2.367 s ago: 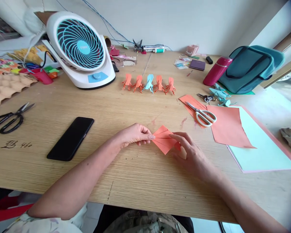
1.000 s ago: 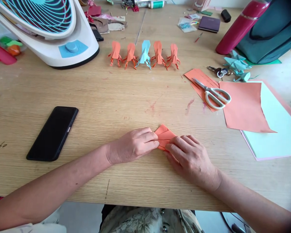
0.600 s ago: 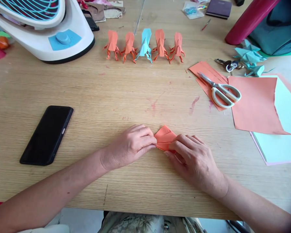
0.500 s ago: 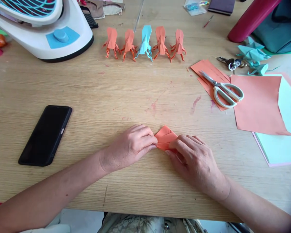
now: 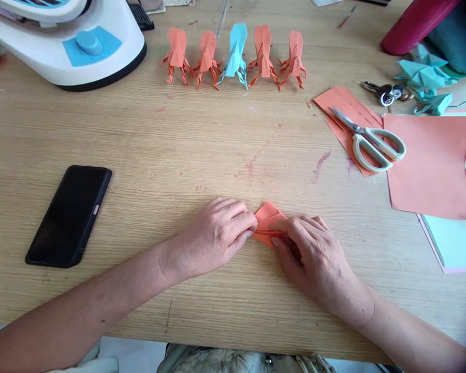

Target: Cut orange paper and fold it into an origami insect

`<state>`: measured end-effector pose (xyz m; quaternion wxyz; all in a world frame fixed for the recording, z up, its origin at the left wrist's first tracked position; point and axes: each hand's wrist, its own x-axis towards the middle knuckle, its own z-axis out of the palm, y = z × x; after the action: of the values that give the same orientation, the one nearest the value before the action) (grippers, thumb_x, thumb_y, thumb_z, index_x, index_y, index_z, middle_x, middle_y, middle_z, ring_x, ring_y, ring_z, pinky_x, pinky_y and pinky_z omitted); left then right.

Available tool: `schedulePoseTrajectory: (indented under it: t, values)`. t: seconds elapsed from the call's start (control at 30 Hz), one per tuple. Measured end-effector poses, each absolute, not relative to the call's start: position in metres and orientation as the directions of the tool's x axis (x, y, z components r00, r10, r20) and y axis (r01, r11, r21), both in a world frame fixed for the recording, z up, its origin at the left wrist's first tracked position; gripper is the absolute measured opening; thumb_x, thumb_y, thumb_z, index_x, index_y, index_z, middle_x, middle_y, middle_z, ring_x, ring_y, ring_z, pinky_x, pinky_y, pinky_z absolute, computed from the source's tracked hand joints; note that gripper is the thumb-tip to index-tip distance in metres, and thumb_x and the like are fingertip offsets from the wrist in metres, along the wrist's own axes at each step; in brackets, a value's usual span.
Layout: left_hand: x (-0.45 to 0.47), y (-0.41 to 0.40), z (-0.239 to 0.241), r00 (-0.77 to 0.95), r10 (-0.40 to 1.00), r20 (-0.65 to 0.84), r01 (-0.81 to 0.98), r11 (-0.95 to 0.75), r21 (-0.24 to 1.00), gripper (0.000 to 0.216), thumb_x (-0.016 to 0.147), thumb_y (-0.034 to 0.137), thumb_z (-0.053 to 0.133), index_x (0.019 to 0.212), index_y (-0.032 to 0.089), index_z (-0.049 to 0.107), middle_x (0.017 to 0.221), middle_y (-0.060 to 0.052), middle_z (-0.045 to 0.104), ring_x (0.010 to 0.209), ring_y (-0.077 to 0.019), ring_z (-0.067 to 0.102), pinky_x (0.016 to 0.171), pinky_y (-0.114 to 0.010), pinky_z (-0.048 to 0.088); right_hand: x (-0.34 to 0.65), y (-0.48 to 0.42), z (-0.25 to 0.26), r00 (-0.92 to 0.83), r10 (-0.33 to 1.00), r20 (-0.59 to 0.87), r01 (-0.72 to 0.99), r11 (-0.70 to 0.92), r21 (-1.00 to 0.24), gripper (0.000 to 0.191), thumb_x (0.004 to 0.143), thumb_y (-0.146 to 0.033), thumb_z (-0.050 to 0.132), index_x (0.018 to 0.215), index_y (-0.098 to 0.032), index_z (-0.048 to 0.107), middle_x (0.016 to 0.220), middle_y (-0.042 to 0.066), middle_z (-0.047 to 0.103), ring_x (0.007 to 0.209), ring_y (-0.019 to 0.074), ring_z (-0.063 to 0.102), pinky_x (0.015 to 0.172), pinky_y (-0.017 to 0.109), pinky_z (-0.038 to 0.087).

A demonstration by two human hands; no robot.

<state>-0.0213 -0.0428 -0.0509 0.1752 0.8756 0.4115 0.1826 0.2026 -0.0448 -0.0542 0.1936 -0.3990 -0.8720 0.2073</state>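
A folded piece of orange paper [image 5: 267,219] lies on the wooden table [image 5: 202,140] near its front edge. My left hand [image 5: 217,235] presses its curled fingers down on the paper's left side. From the other side my right hand [image 5: 314,259] pinches the right part with fingers closed over it, hiding much of the paper. Only a small orange peak shows between the two hands.
A row of folded paper figures [image 5: 233,54], mostly orange and one blue, stands at the back. White-handled scissors [image 5: 368,142] lie on orange sheets [image 5: 431,160] at right, near teal paper figures [image 5: 427,80] and keys [image 5: 384,93]. A black phone [image 5: 70,215] lies left; a fan base [image 5: 73,46] stands back left.
The view has tilted down and closer to the table. Both hands have closed in over the orange paper, which was a wider flat diamond before and now shows only a small peak.
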Motion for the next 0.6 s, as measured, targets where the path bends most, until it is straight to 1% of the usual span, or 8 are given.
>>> schedulePoseTrajectory:
  t: [0.3, 0.43, 0.5, 0.6]
  values:
    - [-0.0176, -0.0434, -0.0532, 0.592, 0.785, 0.186, 0.703, -0.615, 0.357, 0.013, 0.094, 0.010, 0.051, 0.086, 0.016, 0.059, 0.083, -0.003, 0.059, 0.075, -0.0167, 0.053, 0.071, -0.030, 0.039, 0.2022, -0.0442, -0.0568, -0.605, 0.777, 0.175, 0.621, 0.598, -0.508, 0.010, 0.095, -0.012, 0.050, 0.090, -0.018, 0.055, 0.074, 0.000, 0.055, 0.070, 0.0166, 0.049, 0.071, 0.033, 0.034]
    - [-0.0172, -0.0437, -0.0540, 0.593, 0.783, 0.189, 0.704, -0.618, 0.350, 0.017, 0.097, 0.011, 0.047, 0.086, 0.016, 0.058, 0.083, -0.003, 0.059, 0.075, -0.0166, 0.053, 0.072, -0.030, 0.039, 0.2017, -0.0438, -0.0581, -0.611, 0.772, 0.175, 0.623, 0.606, -0.495, 0.011, 0.095, -0.011, 0.049, 0.089, -0.018, 0.054, 0.073, 0.000, 0.055, 0.069, 0.0167, 0.048, 0.071, 0.033, 0.033]
    - [-0.0166, -0.0439, -0.0541, 0.590, 0.788, 0.177, 0.704, -0.609, 0.365, 0.015, 0.098, 0.015, 0.048, 0.086, 0.016, 0.058, 0.083, -0.004, 0.059, 0.075, -0.0173, 0.053, 0.072, -0.031, 0.039, 0.2018, -0.0438, -0.0587, -0.616, 0.769, 0.173, 0.623, 0.609, -0.490, 0.012, 0.095, -0.011, 0.048, 0.088, -0.019, 0.054, 0.073, 0.000, 0.055, 0.069, 0.0167, 0.048, 0.071, 0.033, 0.033]
    - [-0.0147, -0.0440, -0.0544, 0.572, 0.808, 0.143, 0.722, -0.578, 0.381, 0.016, 0.096, 0.026, 0.055, 0.084, 0.017, 0.058, 0.083, -0.004, 0.058, 0.076, -0.0188, 0.053, 0.072, -0.032, 0.039, 0.2021, -0.0439, -0.0595, -0.617, 0.769, 0.171, 0.624, 0.609, -0.490, 0.012, 0.095, -0.012, 0.048, 0.087, -0.019, 0.053, 0.073, 0.000, 0.055, 0.069, 0.0167, 0.048, 0.071, 0.033, 0.034]
